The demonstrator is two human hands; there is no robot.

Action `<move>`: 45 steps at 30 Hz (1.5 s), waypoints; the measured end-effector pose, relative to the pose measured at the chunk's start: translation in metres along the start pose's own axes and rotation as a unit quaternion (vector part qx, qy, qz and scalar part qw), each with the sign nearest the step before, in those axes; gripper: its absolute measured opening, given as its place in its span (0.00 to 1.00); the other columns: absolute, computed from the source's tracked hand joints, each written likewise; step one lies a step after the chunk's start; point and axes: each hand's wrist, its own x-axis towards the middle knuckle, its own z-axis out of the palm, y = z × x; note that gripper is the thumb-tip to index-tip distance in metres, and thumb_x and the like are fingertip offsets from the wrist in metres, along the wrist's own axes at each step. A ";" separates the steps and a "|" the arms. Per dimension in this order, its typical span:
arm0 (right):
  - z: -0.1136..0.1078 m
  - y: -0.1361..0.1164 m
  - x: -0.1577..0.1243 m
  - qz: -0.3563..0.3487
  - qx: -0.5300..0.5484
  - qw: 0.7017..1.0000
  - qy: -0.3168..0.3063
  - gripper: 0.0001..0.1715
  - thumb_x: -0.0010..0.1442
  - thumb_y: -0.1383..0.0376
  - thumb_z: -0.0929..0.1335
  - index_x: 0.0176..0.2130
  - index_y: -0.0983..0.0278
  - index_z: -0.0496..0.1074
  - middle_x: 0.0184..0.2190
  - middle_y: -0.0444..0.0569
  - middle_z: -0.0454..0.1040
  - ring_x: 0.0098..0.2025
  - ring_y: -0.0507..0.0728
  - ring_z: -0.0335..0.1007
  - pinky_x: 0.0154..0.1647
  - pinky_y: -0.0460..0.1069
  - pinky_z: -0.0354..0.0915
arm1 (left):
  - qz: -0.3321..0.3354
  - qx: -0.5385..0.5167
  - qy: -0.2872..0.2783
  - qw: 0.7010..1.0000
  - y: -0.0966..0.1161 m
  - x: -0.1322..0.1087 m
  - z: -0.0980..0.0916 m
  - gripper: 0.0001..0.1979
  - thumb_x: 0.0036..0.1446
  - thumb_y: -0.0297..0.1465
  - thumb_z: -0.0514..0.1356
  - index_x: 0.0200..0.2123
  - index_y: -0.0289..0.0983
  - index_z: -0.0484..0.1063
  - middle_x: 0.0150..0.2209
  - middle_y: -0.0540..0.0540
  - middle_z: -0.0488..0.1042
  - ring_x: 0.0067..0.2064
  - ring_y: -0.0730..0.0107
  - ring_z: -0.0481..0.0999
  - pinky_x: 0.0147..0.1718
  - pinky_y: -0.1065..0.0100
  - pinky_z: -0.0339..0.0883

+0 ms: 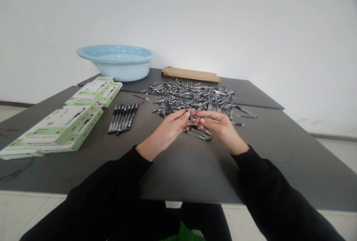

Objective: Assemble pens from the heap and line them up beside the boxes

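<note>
My left hand (175, 127) and my right hand (219, 126) meet in front of a big heap of pens (192, 97). Both are closed, with the fingertips pinched together. Between the left thumb and forefinger shows a thin, shiny end of a pen (189, 112). The right fingers grip a clear pen barrel (211, 120); whether both hands hold the same pen cannot be made out. Loose pens (198, 134) lie on the table just beneath the hands. To the left, a neat row of pens (122, 118) with black caps lies side by side.
Green and white pen boxes (64, 122) are stacked along the left of the dark table (192, 174). A light blue basin (119, 66) stands at the back left. Against the wall lies a flat brown cardboard piece (191, 74), behind the heap.
</note>
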 end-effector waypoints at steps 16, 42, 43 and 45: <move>-0.027 -0.043 -0.005 -0.184 -0.026 0.965 0.186 0.20 0.64 0.48 0.67 0.32 0.61 0.68 0.18 0.39 0.67 0.20 0.49 0.63 0.25 0.46 0.63 | 0.000 0.288 -0.132 0.949 0.018 -0.007 -0.008 0.14 0.63 0.38 0.56 0.42 0.34 0.74 0.23 0.53 0.65 0.26 0.74 0.65 0.30 0.70 0.58; -0.008 -0.036 -0.015 -0.142 -0.102 0.978 0.117 0.21 0.63 0.45 0.66 0.34 0.60 0.70 0.22 0.43 0.73 0.24 0.54 0.71 0.30 0.51 0.68 | -0.034 0.258 -0.141 0.955 0.025 -0.010 -0.001 0.12 0.59 0.36 0.57 0.35 0.33 0.75 0.22 0.51 0.65 0.25 0.73 0.63 0.29 0.68 0.56; -0.008 -0.036 -0.015 -0.139 -0.104 0.978 0.116 0.21 0.63 0.45 0.66 0.34 0.60 0.70 0.22 0.43 0.73 0.24 0.54 0.71 0.30 0.51 0.68 | -0.034 0.258 -0.142 0.955 0.024 -0.010 -0.001 0.12 0.59 0.36 0.57 0.35 0.33 0.75 0.22 0.51 0.65 0.25 0.73 0.63 0.28 0.68 0.56; -0.008 -0.036 -0.015 -0.139 -0.105 0.978 0.113 0.21 0.63 0.45 0.66 0.34 0.60 0.71 0.22 0.43 0.74 0.24 0.54 0.71 0.31 0.51 0.68 | -0.037 0.257 -0.140 0.956 0.024 -0.010 -0.001 0.12 0.59 0.36 0.57 0.35 0.34 0.75 0.22 0.51 0.65 0.26 0.73 0.63 0.29 0.68 0.56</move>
